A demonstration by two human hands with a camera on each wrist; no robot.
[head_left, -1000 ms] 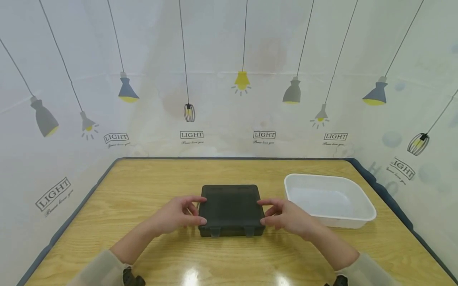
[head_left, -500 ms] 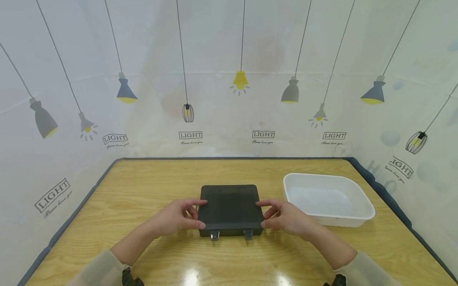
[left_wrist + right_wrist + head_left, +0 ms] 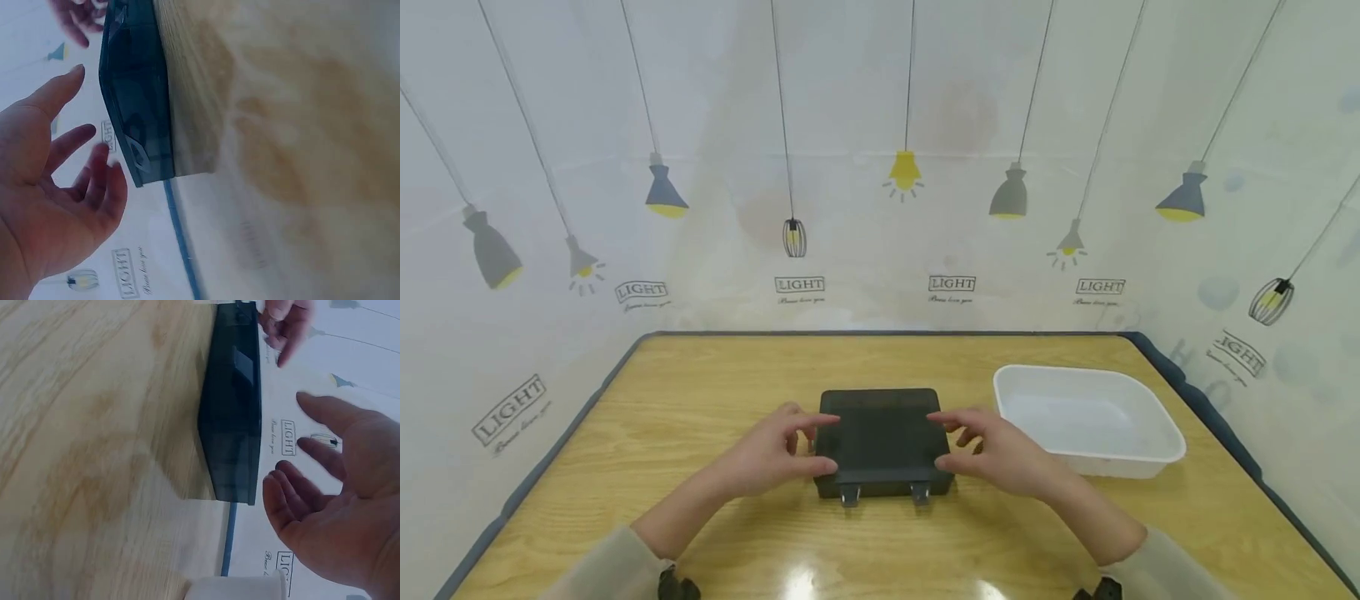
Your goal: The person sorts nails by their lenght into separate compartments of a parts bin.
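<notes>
A dark, see-through plastic case (image 3: 883, 437) lies flat on the table with its lid down. Two latches on its front side, a left latch (image 3: 850, 496) and a right latch (image 3: 920, 493), stick out toward me. My left hand (image 3: 771, 457) hovers over the lid's left edge, thumb and forefinger spread, holding nothing. Over the right edge, my right hand (image 3: 996, 454) mirrors it with loosely bent fingers. Both wrist views show a gap between fingers and lid; the case (image 3: 137, 100) stands beside the left fingertips there, and the right palm (image 3: 350, 506) faces the case's side.
A white plastic tub (image 3: 1090, 417) stands on the wooden table (image 3: 715, 367) to the right, just behind my right hand. A fabric backdrop (image 3: 880, 250) printed with lamps encloses the back and sides.
The two front latches have swung outward from the case's front. Both hands have since lifted off its sides and shifted slightly inward above the lid. The tub has stayed put.
</notes>
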